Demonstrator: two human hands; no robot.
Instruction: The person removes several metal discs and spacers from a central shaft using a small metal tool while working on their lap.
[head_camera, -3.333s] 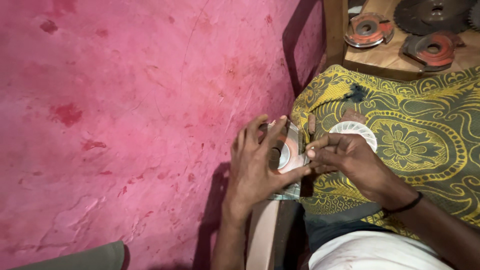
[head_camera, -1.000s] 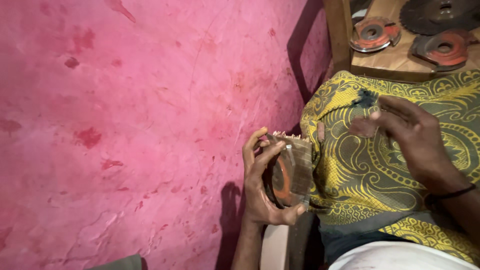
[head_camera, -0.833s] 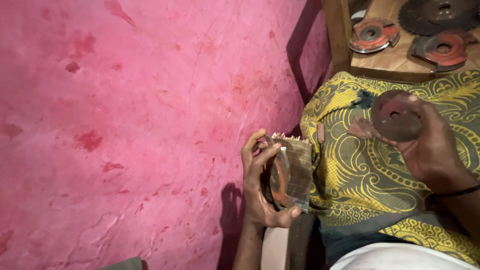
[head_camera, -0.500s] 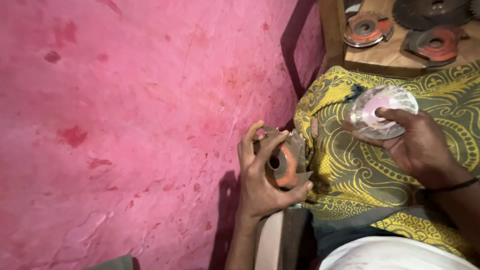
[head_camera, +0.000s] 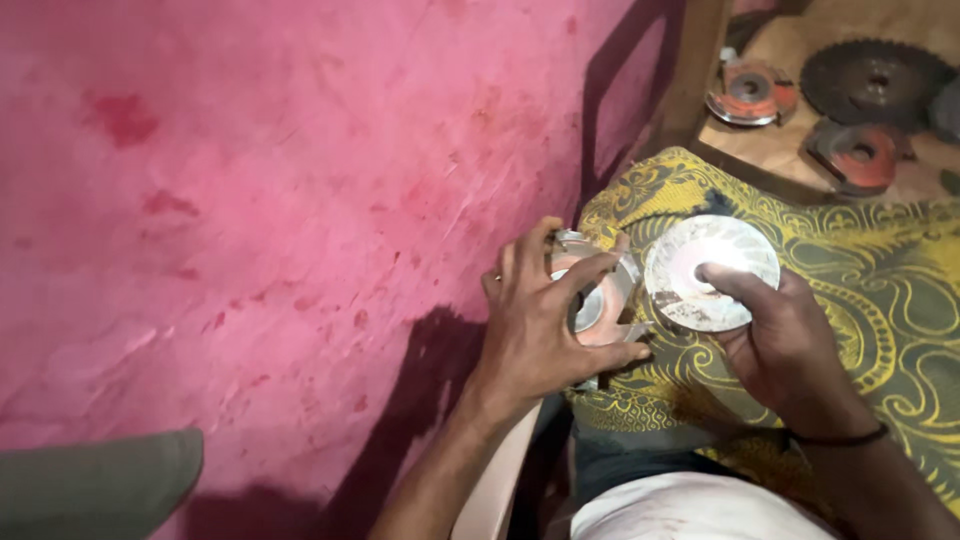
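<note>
While left hand (head_camera: 540, 320) clasps cutter head (head_camera: 592, 300), right hand (head_camera: 775, 335) grip holds white disc (head_camera: 712, 270) beside it

left hand (head_camera: 540, 320) covers most of the cutter block (head_camera: 598, 300); toothed blade (head_camera: 872, 82) blurred, grey object (head_camera: 95, 482) cut off bottom-left.

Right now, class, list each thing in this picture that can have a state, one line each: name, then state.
left hand: clasped around the cutter head, fingers spread.
cutter head: held at the lap's edge, partly hidden by fingers.
right hand: gripping the white disc from behind, one fingertip at its centre.
white disc: held up, face to camera, scuffed.
toothed saw blade: lying flat on the wooden board.
</note>
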